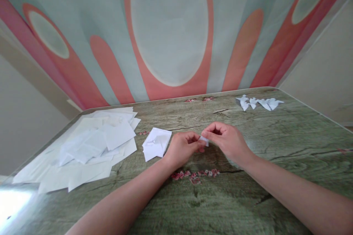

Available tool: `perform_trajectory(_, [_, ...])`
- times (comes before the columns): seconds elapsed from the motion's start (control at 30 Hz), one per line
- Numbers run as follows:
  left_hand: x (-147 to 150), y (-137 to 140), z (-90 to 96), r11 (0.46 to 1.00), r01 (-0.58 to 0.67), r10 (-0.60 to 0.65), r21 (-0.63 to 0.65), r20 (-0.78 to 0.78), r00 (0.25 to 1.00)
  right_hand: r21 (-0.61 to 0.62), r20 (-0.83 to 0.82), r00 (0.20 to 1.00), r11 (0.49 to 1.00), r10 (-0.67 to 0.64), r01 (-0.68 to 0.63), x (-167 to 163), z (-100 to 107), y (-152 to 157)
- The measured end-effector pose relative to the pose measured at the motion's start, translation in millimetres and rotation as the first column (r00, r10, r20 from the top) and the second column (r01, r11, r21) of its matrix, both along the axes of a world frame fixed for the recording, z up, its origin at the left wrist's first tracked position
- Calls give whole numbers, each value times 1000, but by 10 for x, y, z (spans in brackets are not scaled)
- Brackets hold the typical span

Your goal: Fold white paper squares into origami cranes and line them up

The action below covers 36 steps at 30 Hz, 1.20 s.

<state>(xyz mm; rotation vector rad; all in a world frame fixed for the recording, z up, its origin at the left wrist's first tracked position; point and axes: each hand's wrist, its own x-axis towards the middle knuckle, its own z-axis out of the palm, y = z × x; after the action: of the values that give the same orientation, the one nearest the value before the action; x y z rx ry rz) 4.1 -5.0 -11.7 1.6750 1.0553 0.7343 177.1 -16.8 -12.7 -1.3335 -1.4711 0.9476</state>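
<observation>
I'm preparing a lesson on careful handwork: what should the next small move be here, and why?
Probably press a crease into the small white paper with the right hand, while the left hand steadies it: both hands' fingertips meet at that piece, and folded white figures sit at far right.

At seven o'clock, your left forearm is bare along all of it that shows; at four o'clock, so is your right forearm. Both are smooth and slender, broader at the near end and tapering forward. Your left hand and right hand are bare too, with slim fingers.
</observation>
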Motion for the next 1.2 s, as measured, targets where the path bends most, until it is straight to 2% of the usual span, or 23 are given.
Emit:
perform_trajectory(0.1, [11, 16, 11, 995, -18, 27, -96, 95, 995, 31, -61, 998, 1000, 0, 2, 2, -1, 9])
perform_trajectory(0.23, [-26, 85, 66, 981, 47, -4, -186, 223, 975, 87, -178, 984, 996, 33, -17, 37, -54, 47])
perform_trajectory(0.37, [-51, 119, 86, 984, -2, 49, -179, 258, 965, 73, -89, 990, 992, 112, -106, 43, -80, 47])
perform_trajectory(0.47, [-44, 109, 80, 977, -36, 97, -212, 287, 953, 118, -18, 997, 991, 72, -69, 23, -64, 29])
perform_trajectory(0.6, [-30, 88, 69, 951, 25, 104, -308, 394, 913, 223, 71, 997, 975, -31, 14, -6, -45, 2])
perform_trajectory(0.77, [-40, 78, 88, 909, 130, 97, -396, 504, 858, 294, 127, 991, 956, -34, -5, -35, -52, -29])
perform_trajectory(1.03, [-71, 91, 119, 899, 177, 61, -401, 513, 856, 357, 174, 985, 932, 1, -64, -26, -58, -9])
perform_trajectory(1.2, [-84, 113, 112, 892, 169, 90, -419, 531, 843, 407, 158, 987, 909, 29, -92, -13, -41, -11])
